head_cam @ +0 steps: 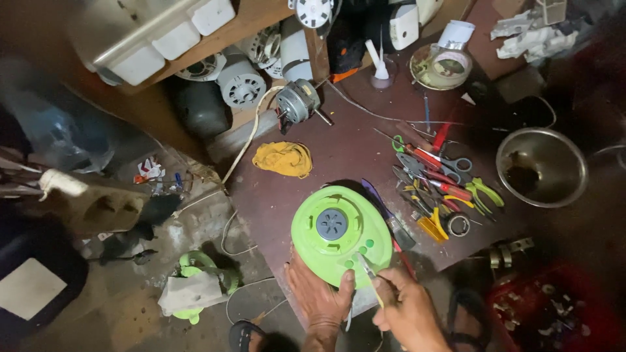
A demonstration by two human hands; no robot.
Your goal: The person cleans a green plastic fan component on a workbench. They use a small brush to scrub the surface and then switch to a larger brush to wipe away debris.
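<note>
Dim and cluttered, a repair corner has a dark brown board [339, 156] laid on the floor as a worktop. Nearest the camera, the left hand [318, 296] lies palm down with fingers spread along the near edge of a round green fan housing [339, 234], thumb pressed against its rim. Just right of it, the right hand [407, 309] is curled, thumb and fingers pinching a thin screwdriver [368, 274] whose tip slants up onto the housing's near rim. That housing sits at the near middle of the board, a grey hub at its centre. Below the housing, a dark sandal [244, 336] shows at the frame's bottom edge. Right of the housing lies a heap of pliers, scissors and cutters [437, 186] with red, yellow and green handles; farther right stands a steel bowl [541, 166]. Beyond the housing rests a crumpled yellow cloth [283, 158], and past that a small electric motor [297, 104]. Farthest from the housing, white motor parts [241, 81] crowd under a wooden shelf.
</note>
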